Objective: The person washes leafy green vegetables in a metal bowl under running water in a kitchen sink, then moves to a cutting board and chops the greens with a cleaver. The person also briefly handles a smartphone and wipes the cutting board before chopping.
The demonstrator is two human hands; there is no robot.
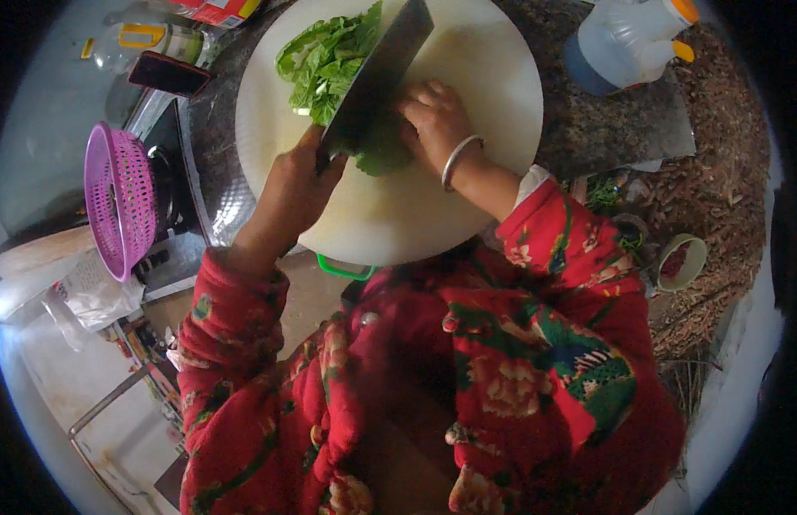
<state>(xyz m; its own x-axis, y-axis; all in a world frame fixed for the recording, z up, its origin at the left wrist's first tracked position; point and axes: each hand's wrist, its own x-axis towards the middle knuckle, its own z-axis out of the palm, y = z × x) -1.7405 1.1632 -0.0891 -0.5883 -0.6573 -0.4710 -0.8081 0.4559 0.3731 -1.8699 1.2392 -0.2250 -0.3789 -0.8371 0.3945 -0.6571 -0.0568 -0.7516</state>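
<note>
My left hand grips the handle of a Chinese cleaver, whose broad dark blade slants up and to the right over a round white cutting board. My right hand, with a silver bangle at the wrist, is right of the blade with its fingers curled. Beneath and beside those fingers lies a shaded bunch of leafy greens, partly hidden by the blade. To the left of the cleaver, cut green leaves are heaped on the board. Whether the blade's edge touches the board cannot be seen.
At the left stand a pink perforated basket, a phone and a clear plastic bottle. A large jug with orange caps stands at the right. Beyond the counter edge are a small bowl and a green handle.
</note>
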